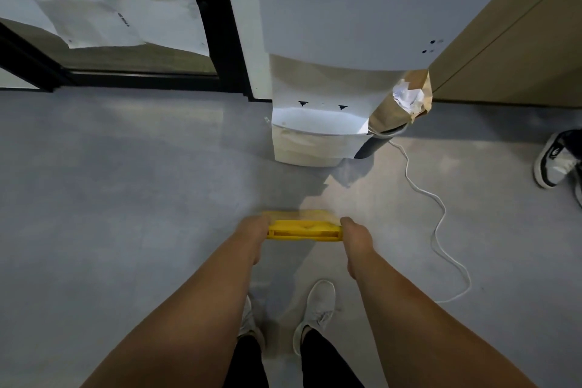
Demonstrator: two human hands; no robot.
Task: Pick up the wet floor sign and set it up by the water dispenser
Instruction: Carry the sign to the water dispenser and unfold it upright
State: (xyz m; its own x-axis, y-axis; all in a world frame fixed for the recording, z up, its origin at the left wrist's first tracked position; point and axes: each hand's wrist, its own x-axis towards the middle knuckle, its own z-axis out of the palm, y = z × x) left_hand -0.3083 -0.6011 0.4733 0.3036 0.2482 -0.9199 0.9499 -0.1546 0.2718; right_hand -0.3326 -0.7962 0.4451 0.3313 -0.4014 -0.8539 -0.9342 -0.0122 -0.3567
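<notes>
1. The yellow wet floor sign (303, 229) is seen from straight above, only its top edge showing, in front of the water dispenser (352, 25) with a stretch of bare floor (126, 183) between them.
2. The left hand (253, 235) is closed on the sign's left end and the right hand (357, 238) on its right end, so both hands are gripping the sign.
3. Whether its feet touch the floor cannot be told from this angle.
4. I judge the step in hand to be spreading the two panels and settling the sign. It would go best with the top kept level, both ends pulled evenly, and all feet flat before letting go.
5. There is open room to the left and ahead.
6. To the right a white cable (441, 214) loops across the floor, near but clear of the sign. The feet should stay off it.
7. A brown paper bag (400, 104) leans against the dispenser's right side, and another person's shoe (556, 161) stands at the far right, well apart.
8. The person's own shoes (316, 312) are just behind the sign, so stepping back leaves space.
</notes>
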